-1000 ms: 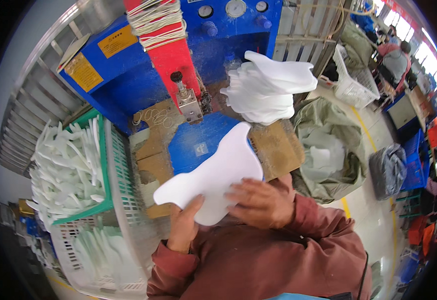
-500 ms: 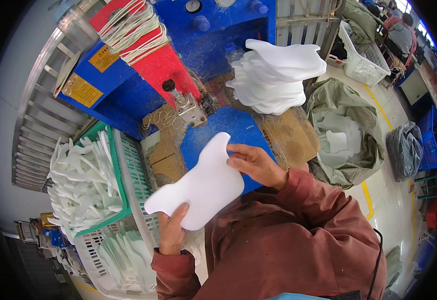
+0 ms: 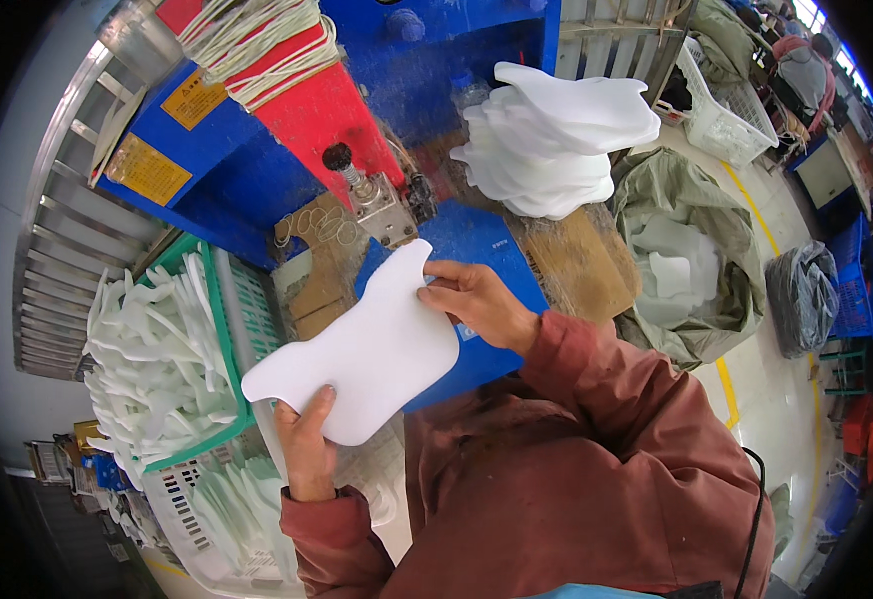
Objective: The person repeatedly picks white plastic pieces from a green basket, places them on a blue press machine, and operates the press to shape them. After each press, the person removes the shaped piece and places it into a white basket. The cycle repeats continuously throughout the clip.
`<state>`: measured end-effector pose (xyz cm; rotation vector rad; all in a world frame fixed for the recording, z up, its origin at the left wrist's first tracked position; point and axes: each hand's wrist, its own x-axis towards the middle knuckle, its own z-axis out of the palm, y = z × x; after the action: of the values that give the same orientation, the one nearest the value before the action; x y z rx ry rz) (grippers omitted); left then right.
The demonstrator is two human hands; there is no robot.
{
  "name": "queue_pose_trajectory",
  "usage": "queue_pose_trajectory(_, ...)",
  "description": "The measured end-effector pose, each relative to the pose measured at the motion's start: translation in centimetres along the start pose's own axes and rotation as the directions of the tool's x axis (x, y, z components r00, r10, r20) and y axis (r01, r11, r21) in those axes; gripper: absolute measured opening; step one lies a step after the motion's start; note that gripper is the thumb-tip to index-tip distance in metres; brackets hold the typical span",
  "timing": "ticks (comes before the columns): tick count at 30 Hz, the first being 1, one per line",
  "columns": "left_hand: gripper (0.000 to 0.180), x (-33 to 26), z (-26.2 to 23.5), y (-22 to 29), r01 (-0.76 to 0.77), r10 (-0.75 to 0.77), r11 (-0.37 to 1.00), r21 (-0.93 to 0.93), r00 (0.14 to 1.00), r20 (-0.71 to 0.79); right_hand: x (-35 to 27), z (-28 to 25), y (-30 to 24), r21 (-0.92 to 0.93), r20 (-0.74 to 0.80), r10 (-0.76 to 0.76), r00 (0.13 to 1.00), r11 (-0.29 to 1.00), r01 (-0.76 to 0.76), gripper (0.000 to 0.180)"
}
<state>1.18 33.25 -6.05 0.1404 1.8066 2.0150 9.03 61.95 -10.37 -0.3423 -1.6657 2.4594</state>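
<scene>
Between my hands is a white foam-like sheet [image 3: 367, 349] with wavy, rounded edges, tilted over the worktop. My left hand [image 3: 307, 439] grips its lower left edge, thumb on top and fingers hidden underneath. At the upper right edge, my right hand [image 3: 481, 302] pinches the sheet between thumb and fingers. Just beyond the sheet stands a blue machine with a red arm [image 3: 322, 120] and a small metal head [image 3: 385, 208]. A blue board [image 3: 471, 235] lies partly beneath the sheet.
Similar white sheets are stacked [image 3: 546, 150] on cardboard at the back right. A green basket [image 3: 227, 329] of white pieces stands left, above a white crate [image 3: 172, 499]. A green-grey sack [image 3: 746, 230] holding white pieces is on the floor right.
Both hands have carried the white sheet a little to the left, still gripping it at the same places. The view has shifted slightly.
</scene>
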Motion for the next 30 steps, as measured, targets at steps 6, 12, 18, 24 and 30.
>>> queue_pose_trajectory(6, 0.045, 0.6, 0.3, 0.4, 0.007, -0.007, 1.0, 0.002, 1.0, 0.019, 0.2, -0.4, -0.3, -0.043, -0.017, 0.033, 0.999, 0.999, -0.033, 0.048)
queue_pose_trajectory(12, 0.045, 1.0, 1.3, 0.6, 0.03, -0.03, 1.0, -0.003, 0.999, 0.022, 0.2, -1.1, -0.8, 0.011, 0.006, -0.03, 1.0, 0.999, 0.03, 0.042)
queue_pose_trajectory(18, 0.049, 2.3, 2.1, 0.5, 0.054, -0.055, 0.998, 0.023, 0.996, 0.072, 0.6, -2.3, -0.3, 0.046, -0.027, -0.07, 0.997, 0.996, 0.072, 0.038)
queue_pose_trajectory(24, 0.049, 3.7, 3.3, 0.3, 0.062, -0.059, 0.998, -0.014, 0.988, 0.143, 1.2, -3.7, -0.5, 0.063, -0.094, -0.073, 0.993, 0.995, 0.079, 0.035)
queue_pose_trajectory(30, 0.043, 4.7, 5.3, 0.4, 0.065, -0.056, 0.997, -0.04, 0.978, 0.199, 0.6, -4.9, -1.6, 0.108, -0.135, -0.107, 0.985, 0.987, 0.122, 0.037)
